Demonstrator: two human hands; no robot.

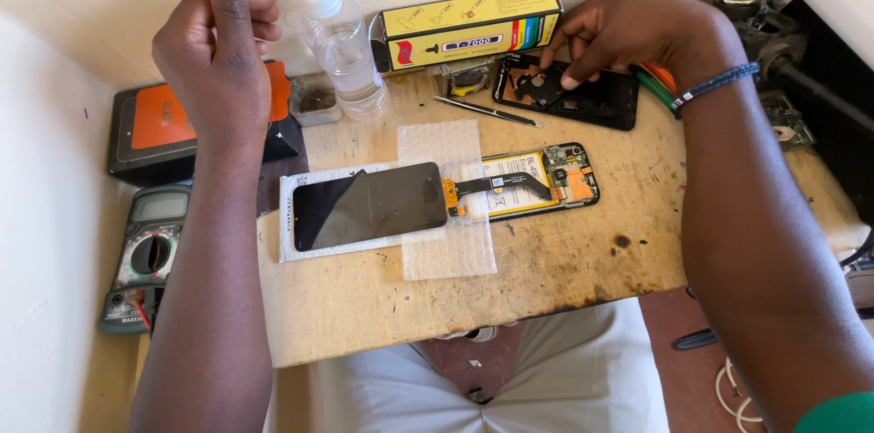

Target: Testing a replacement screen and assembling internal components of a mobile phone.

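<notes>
A black phone screen [369, 205] lies on a bubble-wrap sheet [451, 251] in the middle of a worn wooden board [546, 278]. Its flex cable runs right to an opened phone body [537, 183] with a yellow battery showing. My left hand [218, 46] is raised above the board's far left, fingers curled into a fist with the thumb up; nothing shows in it. My right hand [628, 32] reaches to the far side, fingertips touching a black phone back cover [569, 91]. A blue bead bracelet is on that wrist.
A clear plastic bottle [341, 46] and a yellow glue box [469, 25] stand at the back. Metal tweezers [487, 111] lie beside the cover. A black-and-orange case [155, 132] and a multimeter [146, 255] sit left. Cables and parts crowd the right.
</notes>
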